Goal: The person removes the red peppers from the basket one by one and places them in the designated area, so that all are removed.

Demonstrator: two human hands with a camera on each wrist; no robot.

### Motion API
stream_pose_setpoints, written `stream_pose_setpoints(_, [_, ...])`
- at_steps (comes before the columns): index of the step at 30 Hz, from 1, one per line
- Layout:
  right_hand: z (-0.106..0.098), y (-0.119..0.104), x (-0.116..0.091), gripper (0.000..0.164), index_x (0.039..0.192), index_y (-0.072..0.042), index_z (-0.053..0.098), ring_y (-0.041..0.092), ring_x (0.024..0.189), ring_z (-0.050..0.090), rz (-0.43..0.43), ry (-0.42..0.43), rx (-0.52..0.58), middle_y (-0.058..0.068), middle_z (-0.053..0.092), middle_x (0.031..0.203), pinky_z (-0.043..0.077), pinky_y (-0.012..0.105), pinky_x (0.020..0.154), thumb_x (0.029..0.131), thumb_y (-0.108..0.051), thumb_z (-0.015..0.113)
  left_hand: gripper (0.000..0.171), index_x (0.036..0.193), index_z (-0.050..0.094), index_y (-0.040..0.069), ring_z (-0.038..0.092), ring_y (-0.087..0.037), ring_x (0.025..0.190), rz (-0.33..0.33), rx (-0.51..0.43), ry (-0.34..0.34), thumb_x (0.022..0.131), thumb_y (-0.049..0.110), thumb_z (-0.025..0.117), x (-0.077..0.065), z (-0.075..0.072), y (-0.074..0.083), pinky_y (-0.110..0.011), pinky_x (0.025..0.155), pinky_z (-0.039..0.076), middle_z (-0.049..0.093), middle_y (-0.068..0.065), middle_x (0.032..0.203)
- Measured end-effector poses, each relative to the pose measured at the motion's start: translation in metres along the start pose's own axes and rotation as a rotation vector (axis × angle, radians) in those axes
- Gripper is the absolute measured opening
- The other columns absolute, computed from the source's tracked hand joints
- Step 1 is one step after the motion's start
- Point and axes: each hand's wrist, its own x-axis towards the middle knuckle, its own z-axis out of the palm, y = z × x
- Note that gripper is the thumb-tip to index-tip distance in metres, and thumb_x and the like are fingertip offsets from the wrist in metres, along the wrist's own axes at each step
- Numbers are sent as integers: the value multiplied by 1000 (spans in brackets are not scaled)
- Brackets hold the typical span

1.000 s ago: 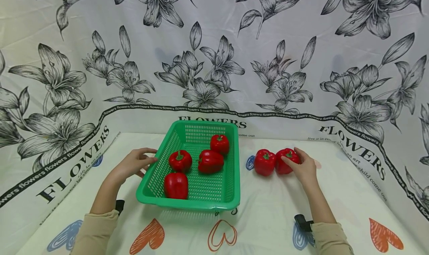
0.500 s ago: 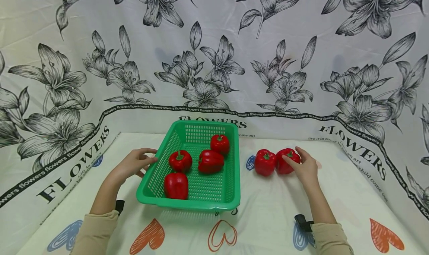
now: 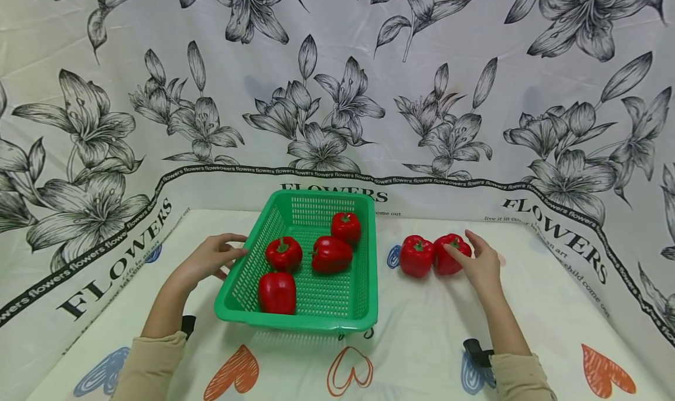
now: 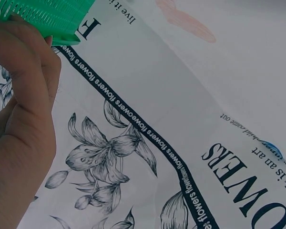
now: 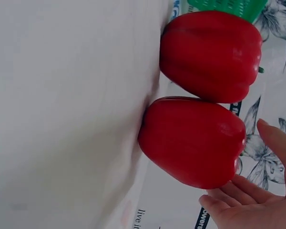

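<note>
- Practically nothing has shifted since half a second ago: the green basket [image 3: 295,320], the red bell peppers [image 3: 332,254], the left hand [image 3: 211,257] and the right hand [image 3: 481,266] keep their places.
- Six peppers in all: four inside the one basket, two side by side on the table [image 3: 422,336] to its right, stems up.
- The right hand is spread about the outer pepper [image 5: 193,143], thumb clear of its surface; whether the fingers touch it, I cannot tell.
- The left hand's fingers bend gently at the basket's left rim; whether they pinch it, I cannot tell.
- The inner pepper [image 3: 416,257] stands between the outer one and the basket, whose right wall also lies between.
- A black device [image 3: 477,352] sits at the right wrist; lily-printed cloth [image 3: 348,43] rises behind.
</note>
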Motion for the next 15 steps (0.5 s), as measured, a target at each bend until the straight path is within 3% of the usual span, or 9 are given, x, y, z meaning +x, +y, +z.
stream_pose_setpoints(8, [0, -11, -7, 77, 155, -13, 27, 35, 150, 22, -9, -4, 54, 15, 28, 160, 37, 50, 112, 92, -34, 67, 56, 141, 40, -8, 68, -17, 79, -1, 9, 2, 99, 26, 55, -1, -1, -1, -34, 63, 60, 67, -28, 111])
stream_pose_setpoints(15, [3, -21, -14, 79, 154, -16, 29, 25, 150, 26, -9, -14, 130, 8, 32, 160, 34, 41, 116, 90, -38, 69, 57, 142, 40, -8, 68, -17, 79, -6, 11, 3, 100, 26, 55, -1, 0, -1, -34, 63, 60, 67, -28, 111])
